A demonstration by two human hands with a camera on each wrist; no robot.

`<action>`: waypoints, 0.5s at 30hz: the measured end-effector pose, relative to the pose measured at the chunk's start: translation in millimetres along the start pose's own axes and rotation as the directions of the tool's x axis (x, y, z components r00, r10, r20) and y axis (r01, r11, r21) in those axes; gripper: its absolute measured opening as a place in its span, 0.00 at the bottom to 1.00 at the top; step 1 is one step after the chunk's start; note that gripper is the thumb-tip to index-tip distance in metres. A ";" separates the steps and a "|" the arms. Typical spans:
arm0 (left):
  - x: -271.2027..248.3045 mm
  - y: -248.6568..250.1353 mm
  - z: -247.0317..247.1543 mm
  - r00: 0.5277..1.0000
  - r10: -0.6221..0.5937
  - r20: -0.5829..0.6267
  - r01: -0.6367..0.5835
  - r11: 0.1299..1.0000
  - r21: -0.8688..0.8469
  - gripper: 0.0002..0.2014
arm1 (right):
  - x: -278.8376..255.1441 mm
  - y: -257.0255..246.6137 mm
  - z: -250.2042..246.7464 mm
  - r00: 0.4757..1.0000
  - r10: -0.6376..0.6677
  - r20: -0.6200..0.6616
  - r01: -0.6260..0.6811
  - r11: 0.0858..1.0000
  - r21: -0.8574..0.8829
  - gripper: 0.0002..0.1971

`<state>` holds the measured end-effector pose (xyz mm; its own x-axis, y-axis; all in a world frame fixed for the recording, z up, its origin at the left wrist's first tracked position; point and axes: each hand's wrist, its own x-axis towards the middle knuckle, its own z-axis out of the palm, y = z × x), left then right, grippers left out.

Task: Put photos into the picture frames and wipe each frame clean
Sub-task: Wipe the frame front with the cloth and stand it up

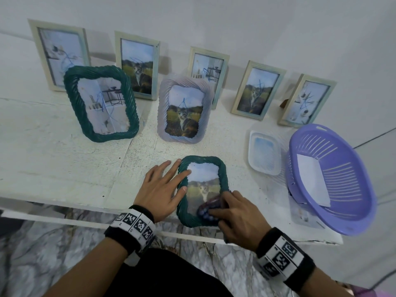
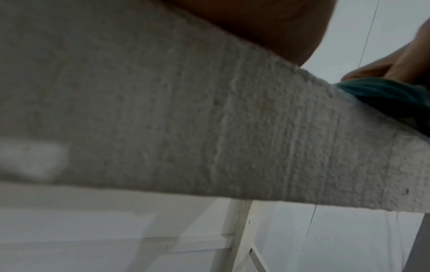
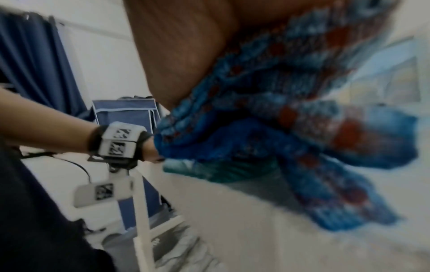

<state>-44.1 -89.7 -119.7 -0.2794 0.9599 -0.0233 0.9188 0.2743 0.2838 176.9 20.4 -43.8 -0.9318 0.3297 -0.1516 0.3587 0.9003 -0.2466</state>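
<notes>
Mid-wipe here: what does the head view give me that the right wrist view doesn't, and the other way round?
Only the head view shows the standing frames in two rows behind, among them a green twisted frame and a lilac one, the clear tray, the purple basket, and the left hand lying flat on the frame being wiped.

Only the right wrist view shows the blue curtain and a blue fabric bin behind the person.

Both show the right hand holding the blue-and-red cloth on the flat green frame, plus the white table.
</notes>
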 end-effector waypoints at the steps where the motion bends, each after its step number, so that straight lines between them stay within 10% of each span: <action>1: 0.0 0.0 0.0 1.000 -0.001 0.003 0.001 1.000 0.000 0.25 | 3.7 7.5 -1.5 1.000 0.024 -0.007 -0.024 1.000 -0.014 0.15; 5: -0.7 0.0 -0.8 1.000 0.003 0.005 -0.003 1.000 -0.012 0.26 | 18.8 23.1 -2.4 0.978 0.192 -0.087 -0.195 0.981 -0.021 0.18; 15: -1.1 0.1 -1.5 1.000 0.017 0.019 -0.016 1.000 -0.015 0.26 | 11.6 1.6 3.7 0.992 0.120 -0.031 -0.119 0.992 0.035 0.15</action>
<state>-44.1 -90.8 -118.2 -0.2586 0.9653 -0.0369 0.9190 0.2576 0.2986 166.9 24.6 -49.5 -0.8833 0.4440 -0.1506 0.4687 0.8443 -0.2598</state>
